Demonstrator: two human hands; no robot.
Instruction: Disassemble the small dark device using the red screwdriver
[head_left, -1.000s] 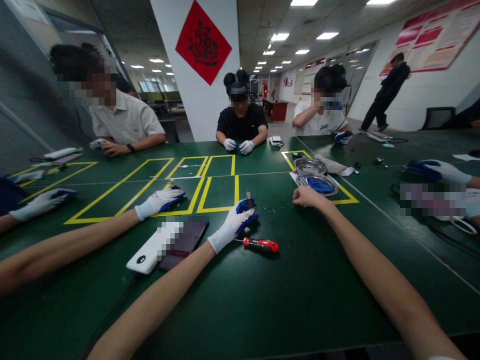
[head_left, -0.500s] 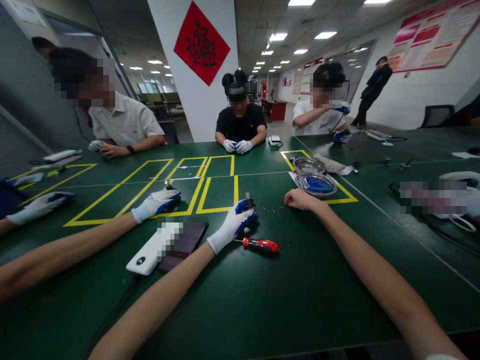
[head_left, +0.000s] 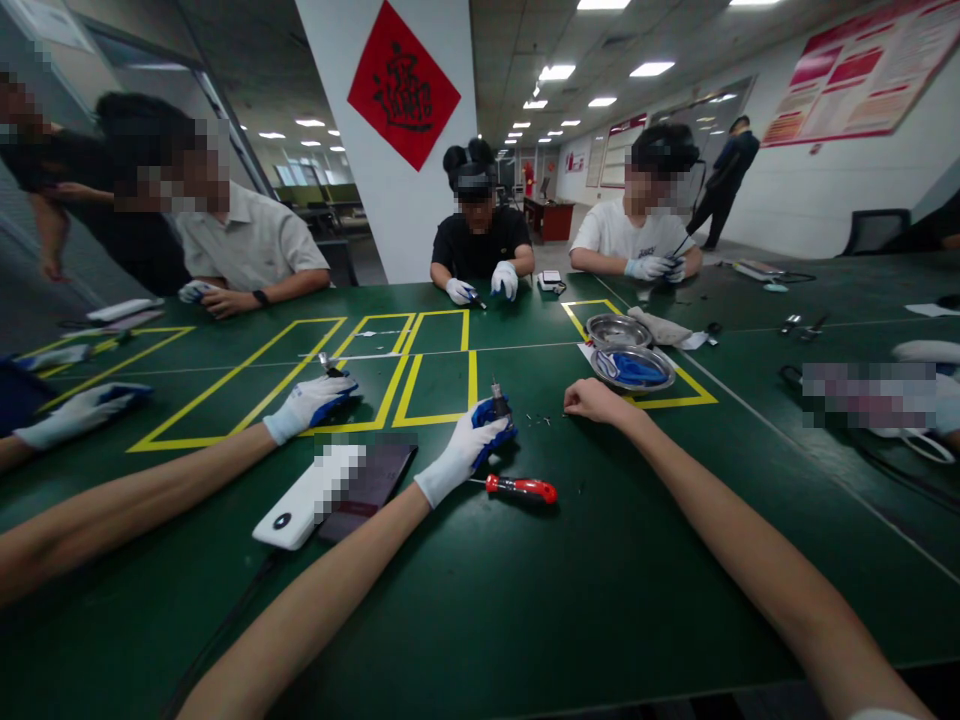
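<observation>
My left hand (head_left: 469, 448), in a white glove with a blue palm, holds a small black part with a metal top (head_left: 499, 402) upright over the table. My bare right hand (head_left: 595, 402) rests low on the table with its fingertips pinched together. At those fingertips shows a tiny dark piece that looks like a small screw (head_left: 564, 414). Between my two hands lie several loose small screws (head_left: 538, 420). Just below my left hand, a screwdriver with a red and black handle (head_left: 521, 489) lies on the green table (head_left: 600, 600).
Behind my right hand, two metal bowls (head_left: 670, 383) stand by yellow tape; blue cloth is in the nearer one. A white power bank (head_left: 300, 510) and a dark flat case (head_left: 375, 490) lie left. A co-worker's gloved hand (head_left: 311, 405) holds a part. Other people sit opposite.
My right hand has shifted slightly left, its fingertips now at a screw that lay beside them. My left hand has stayed put. Co-workers' hands opposite have moved, and a person has appeared at far left.
</observation>
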